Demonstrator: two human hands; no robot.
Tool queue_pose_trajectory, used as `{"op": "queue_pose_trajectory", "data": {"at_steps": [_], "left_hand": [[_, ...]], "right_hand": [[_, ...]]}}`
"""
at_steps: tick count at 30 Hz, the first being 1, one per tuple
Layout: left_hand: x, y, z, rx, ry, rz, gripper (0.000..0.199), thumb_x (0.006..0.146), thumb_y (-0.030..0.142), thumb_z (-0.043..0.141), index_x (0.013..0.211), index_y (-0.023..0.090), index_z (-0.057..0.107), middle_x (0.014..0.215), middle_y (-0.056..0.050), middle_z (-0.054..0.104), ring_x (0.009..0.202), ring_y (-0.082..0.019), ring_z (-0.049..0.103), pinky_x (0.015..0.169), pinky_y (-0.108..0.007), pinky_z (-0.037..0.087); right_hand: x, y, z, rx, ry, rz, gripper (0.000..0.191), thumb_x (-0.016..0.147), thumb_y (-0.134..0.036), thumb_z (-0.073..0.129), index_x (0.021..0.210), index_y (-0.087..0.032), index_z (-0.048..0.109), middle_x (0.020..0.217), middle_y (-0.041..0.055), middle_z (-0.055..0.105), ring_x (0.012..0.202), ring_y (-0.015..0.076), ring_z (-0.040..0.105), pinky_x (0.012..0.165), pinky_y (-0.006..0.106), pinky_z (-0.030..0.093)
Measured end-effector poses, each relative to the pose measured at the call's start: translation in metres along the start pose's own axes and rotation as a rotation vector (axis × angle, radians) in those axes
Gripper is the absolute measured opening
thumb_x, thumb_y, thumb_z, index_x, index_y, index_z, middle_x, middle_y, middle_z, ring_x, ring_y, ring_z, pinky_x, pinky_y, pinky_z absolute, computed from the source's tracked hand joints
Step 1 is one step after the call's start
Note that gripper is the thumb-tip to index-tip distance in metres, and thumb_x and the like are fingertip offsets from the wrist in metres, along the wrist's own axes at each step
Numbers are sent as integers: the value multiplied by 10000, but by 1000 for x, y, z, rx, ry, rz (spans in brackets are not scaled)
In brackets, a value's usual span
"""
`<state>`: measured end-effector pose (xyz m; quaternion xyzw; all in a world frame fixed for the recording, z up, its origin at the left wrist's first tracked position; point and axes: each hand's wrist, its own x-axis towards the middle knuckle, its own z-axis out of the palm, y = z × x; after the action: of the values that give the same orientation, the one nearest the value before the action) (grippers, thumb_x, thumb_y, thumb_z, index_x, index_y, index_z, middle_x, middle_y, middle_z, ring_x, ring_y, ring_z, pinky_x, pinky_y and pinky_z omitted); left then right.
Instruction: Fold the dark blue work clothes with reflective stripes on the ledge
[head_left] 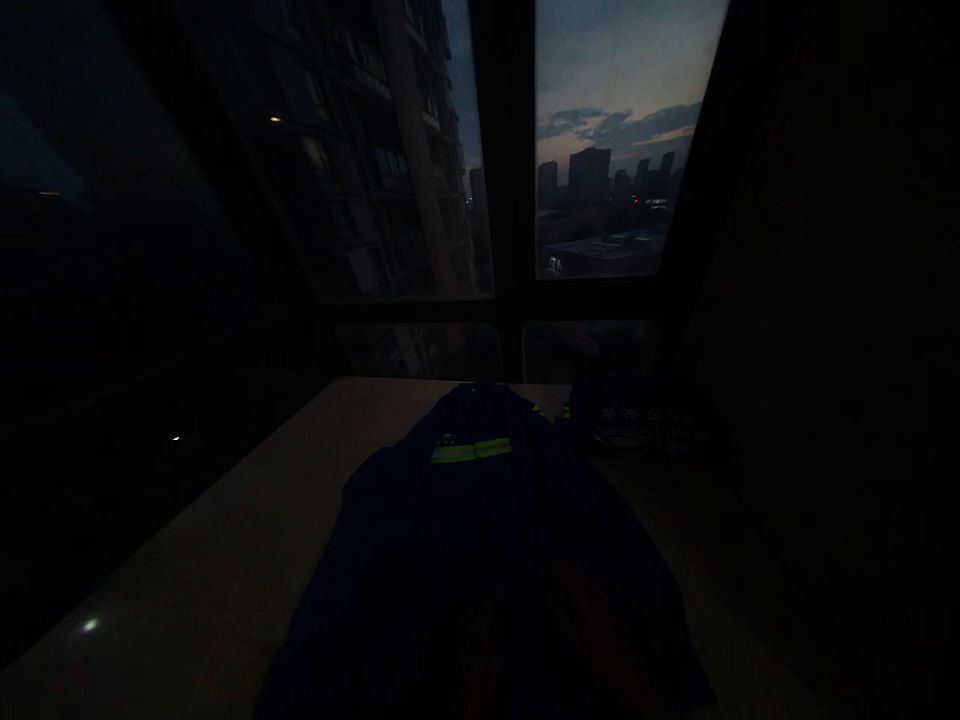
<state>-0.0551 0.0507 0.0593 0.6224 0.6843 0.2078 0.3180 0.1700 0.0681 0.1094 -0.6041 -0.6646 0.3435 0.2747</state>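
Evidently, light is the chief deficiency at this station, the foreground being close to black. A dark blue garment (pixel 465 510) lies spread front up on a pale tabletop (pixel 225 490), its narrow collar end at the far edge, below the window (pixel 630 80). Its body widens toward the near edge, which is out of view. A yellow-green reflective band (pixel 471 452) crosses the upper part, with a break near its middle. Toward the far right corner sits a dark bundle (pixel 649 430) with white markings, just beside the garment; whether the two touch cannot be determined.

Both hands are faint shapes over the lower part of the garment: the left hand (pixel 484 645) and, further right, the right hand (pixel 589 610). They appear apart from each other. Whether the fingers grip the cloth or merely rest on it cannot be told.

Judged from the present layout, the step in hand is working the lower cloth. Recommended practice: improve the lighting; take matching holds on either side; draw the cloth evenly, without dragging the collar off the far edge; use the band as a straightness reference; keep the right side free of the bundle.
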Motion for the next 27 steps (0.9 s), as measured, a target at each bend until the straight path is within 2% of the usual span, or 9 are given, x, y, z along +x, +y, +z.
{"op": "queue_pose_trajectory", "data": {"at_steps": [3, 5, 7, 9, 12, 15, 19, 24, 27], "left_hand": [[11, 1, -3, -282, -6, 22, 529, 923, 362, 321, 1360, 209, 577, 1498, -99, 512, 1382, -223, 482, 1194, -445, 353], [15, 1, -8, -383, -37, 33, 517, 919, 387, 326, 1302, 214, 627, 1512, -94, 494, 1380, -223, 484, 1179, -426, 376], [17, -2, -10, -400, -64, 46, 499, 915, 398, 340, 1274, 232, 645, 1514, -78, 496, 1380, -217, 483, 1178, -414, 377], [16, -7, -8, -353, -41, 37, 516, 913, 385, 348, 1339, 223, 589, 1509, -85, 502, 1384, -207, 477, 1185, -404, 365], [13, -19, 1, -204, 45, 7, 567, 890, 370, 382, 1403, 170, 520, 1492, -131, 513, 1380, -232, 481, 1177, -431, 372], [8, -28, 10, -84, 86, 16, 535, 873, 387, 403, 1319, 171, 605, 1438, -148, 565, 1343, -267, 520, 1157, -473, 395], [1, -28, 17, 62, 36, 74, 502, 842, 419, 488, 1258, 195, 658, 1419, -136, 586, 1340, -299, 522, 1159, -503, 393], [-1, -30, 26, 229, 83, 95, 471, 881, 393, 458, 1278, 224, 647, 1392, -109, 613, 1322, -308, 535, 1142, -536, 402], [2, -32, 29, 278, 135, 134, 411, 894, 348, 433, 1179, 244, 710, 1297, -98, 682, 1249, -288, 591, 1117, -498, 436]], "right_hand": [[6, -22, 59, -96, -164, -12, 545, 924, -341, 437, 1441, -175, 492, 1487, 123, 503, 1366, 274, 479, 1145, 434, 384], [8, -26, 84, -168, -160, -17, 523, 923, -285, 438, 1427, -160, 505, 1457, 156, 527, 1342, 301, 500, 1128, 454, 395], [9, -24, 96, -231, -113, -24, 481, 912, -218, 433, 1375, -174, 560, 1403, 166, 574, 1304, 317, 531, 1104, 464, 408], [8, -20, 98, -278, -100, -36, 461, 902, -187, 437, 1334, -199, 596, 1380, 151, 596, 1290, 317, 542, 1091, 452, 415], [5, -17, 91, -316, -152, -24, 445, 911, -190, 416, 1304, -219, 622, 1355, 128, 621, 1235, 287, 589, 1036, 396, 454], [3, -19, 81, -335, -224, 53, 418, 929, -194, 366, 1181, -223, 698, 1204, 122, 706, 1049, 254, 684, 893, 344, 509], [7, -20, 68, -288, -272, 100, 371, 929, -243, 398, 1041, -223, 751, 1041, 104, 758, 901, 235, 711, 778, 311, 504], [8, -11, 67, -128, -250, 82, 383, 945, -270, 387, 1108, -227, 731, 1155, 95, 731, 1032, 217, 680, 878, 299, 479], [6, -8, 75, -92, -222, 61, 417, 967, -284, 344, 1155, -201, 706, 1178, 108, 716, 1052, 215, 667, 916, 304, 466]]}}
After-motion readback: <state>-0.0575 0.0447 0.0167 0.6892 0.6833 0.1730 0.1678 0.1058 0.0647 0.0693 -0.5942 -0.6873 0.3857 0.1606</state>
